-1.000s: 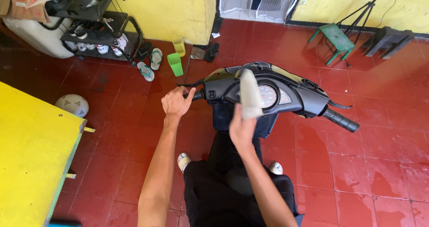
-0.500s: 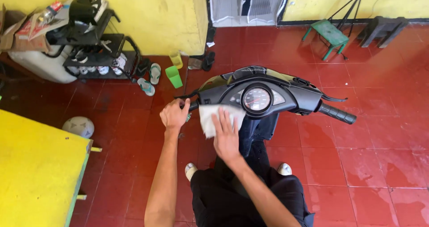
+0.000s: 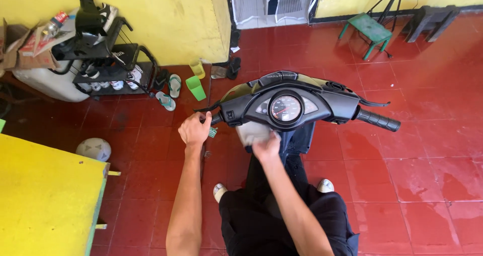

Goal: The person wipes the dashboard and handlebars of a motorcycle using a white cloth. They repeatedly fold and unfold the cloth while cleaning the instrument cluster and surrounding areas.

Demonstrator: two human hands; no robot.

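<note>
We press a pale grey cloth [image 3: 253,131] against the scooter's handlebar housing [image 3: 289,102], just below the round speedometer [image 3: 286,108] and a little to its left. Our right hand [image 3: 266,146] lies flat on the lower part of the cloth, fingers spread over it rather than pinched around it, so it is pinned to the panel more than gripped. Our left hand [image 3: 194,129] is wrapped shut around the left handlebar grip [image 3: 215,119], which steadies the bars; the brake lever [image 3: 207,107] juts out just above it. The right-hand grip [image 3: 378,120] stands free, well apart from either hand.

How much wiping is done we can only judge loosely: the dark top of the housing looks fairly glossy, and the cloth now sits low on the near face, so we reckon the underside of the panel and the right side of the bars are still left. No dirt line shows clearly enough to be sure.

We sit astride the scooter in black trousers [image 3: 282,221], both feet on the red tiled floor [image 3: 412,175]. Farther off, a green plastic cup [image 3: 195,88] and sandals [image 3: 171,90] lie near a black shoe rack [image 3: 108,59] by the yellow wall [image 3: 166,14]. A ball [image 3: 93,149] rests beside a yellow table [image 3: 45,200] on our left, and a green stool [image 3: 370,30] stands at the far right.
</note>
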